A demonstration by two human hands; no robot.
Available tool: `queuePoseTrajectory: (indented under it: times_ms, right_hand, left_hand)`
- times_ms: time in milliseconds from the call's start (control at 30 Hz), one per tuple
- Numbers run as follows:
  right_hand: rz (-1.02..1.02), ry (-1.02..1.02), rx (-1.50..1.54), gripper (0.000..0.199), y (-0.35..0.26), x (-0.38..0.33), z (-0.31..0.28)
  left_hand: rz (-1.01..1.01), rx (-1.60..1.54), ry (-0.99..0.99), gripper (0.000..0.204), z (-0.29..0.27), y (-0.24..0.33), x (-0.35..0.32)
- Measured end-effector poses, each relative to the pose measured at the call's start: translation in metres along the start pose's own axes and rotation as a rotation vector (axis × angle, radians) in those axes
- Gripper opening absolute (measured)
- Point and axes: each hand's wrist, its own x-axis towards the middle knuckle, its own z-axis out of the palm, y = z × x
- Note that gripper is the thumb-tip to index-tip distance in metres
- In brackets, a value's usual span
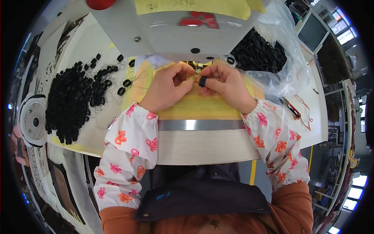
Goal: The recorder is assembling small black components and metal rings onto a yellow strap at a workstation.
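Observation:
My left hand [168,86] and my right hand [226,85] meet just under the head of a white sewing machine [171,27], over a yellow work surface [202,107]. The right hand pinches a small black elastic loop [202,81] between thumb and fingers. The left hand's fingers are closed on the same small piece at the needle area, which is partly hidden by my fingers. Both forearms wear white sleeve covers with orange and pink flowers.
A large heap of black loops [76,99] lies on the table at the left, with a small white fan [34,121] beyond it. A clear plastic bag of black loops [261,52] sits at the right. Snips with orange cord [291,108] lie at the right.

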Motion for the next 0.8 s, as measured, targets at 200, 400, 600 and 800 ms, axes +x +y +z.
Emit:
queuePoseTrajectory:
  times_ms: [200,400,600,800]
  right_hand:
    - [-0.009,0.143,-0.308,0.018,0.009,0.000,-0.001]
    - [0.054,0.068,-0.318,0.023,0.004,0.000,-0.006]
    - [-0.357,0.132,-0.480,0.017,0.021,-0.008,0.005]
    - [-0.688,0.248,-0.999,0.018,0.002,-0.016,0.012]
  left_hand:
    - [0.200,0.213,-0.080,0.049,0.008,0.002,-0.004]
    - [0.251,0.290,-0.125,0.028,0.015,0.002,-0.001]
    - [0.096,0.133,0.016,0.023,0.009,-0.002,-0.004]
    - [0.107,0.151,0.111,0.020,0.025,-0.003,0.009]
